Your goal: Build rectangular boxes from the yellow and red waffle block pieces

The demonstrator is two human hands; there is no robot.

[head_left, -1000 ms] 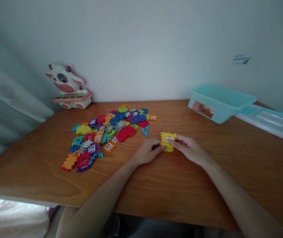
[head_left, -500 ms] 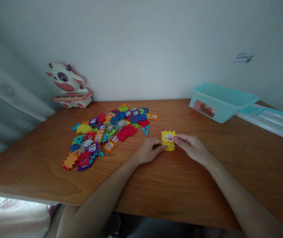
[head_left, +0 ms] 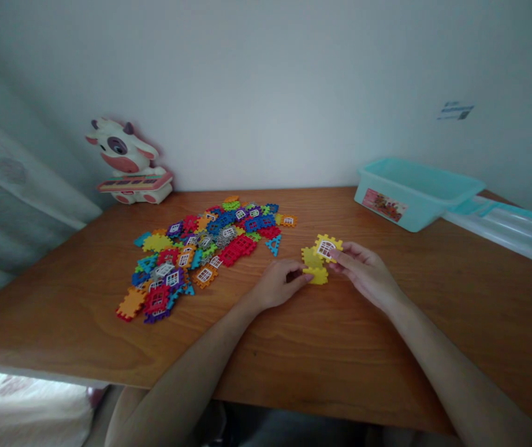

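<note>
My right hand (head_left: 363,273) pinches a yellow building tile with a white window (head_left: 326,249), tilted and raised near the middle of the table. Behind and below it, joined yellow building tiles (head_left: 316,275) show notched edges, one lying low and another standing up at its back. My left hand (head_left: 282,284) grips the left side of these tiles between thumb and fingers. The window tile overlaps the standing tile in view; whether they touch I cannot tell.
A heap of colourful interlocking tiles (head_left: 205,242) spreads over the wooden table (head_left: 266,347) to the left. A cow-shaped toy keyboard (head_left: 128,167) stands at the back left. At the back right are a turquoise bin (head_left: 414,186) and its clear lid (head_left: 512,220).
My right hand has moved the window tile up and to the right, tilting it and uncovering the yellow tile behind. My left hand has stayed nearly still.
</note>
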